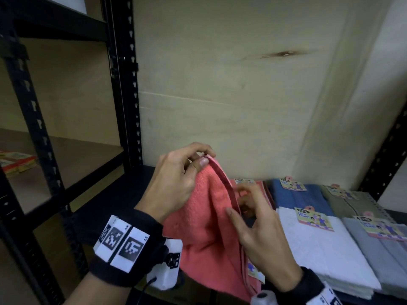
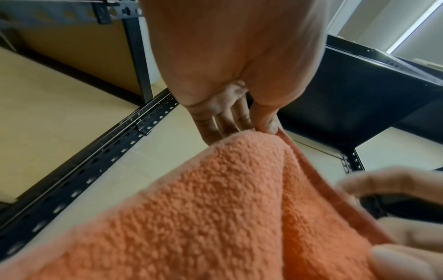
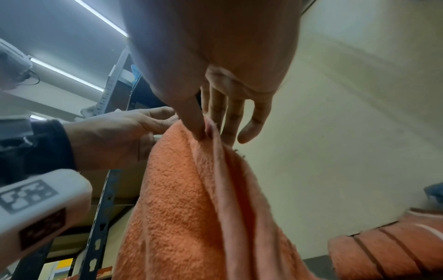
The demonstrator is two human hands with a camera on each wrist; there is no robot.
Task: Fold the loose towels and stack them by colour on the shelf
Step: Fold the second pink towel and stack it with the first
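Observation:
A coral-pink towel hangs doubled in the air in front of the shelf. My left hand pinches its top corner between thumb and forefinger, seen close in the left wrist view as the left hand on the towel. My right hand is lower on the right and pinches the towel's hem between thumb and index finger. In the right wrist view, the right hand keeps its other fingers straight beside the towel.
Folded, labelled towels lie on the dark shelf to the right: a pink stack at the back, then blue and olive, with white and grey in front. A black slotted upright stands at left.

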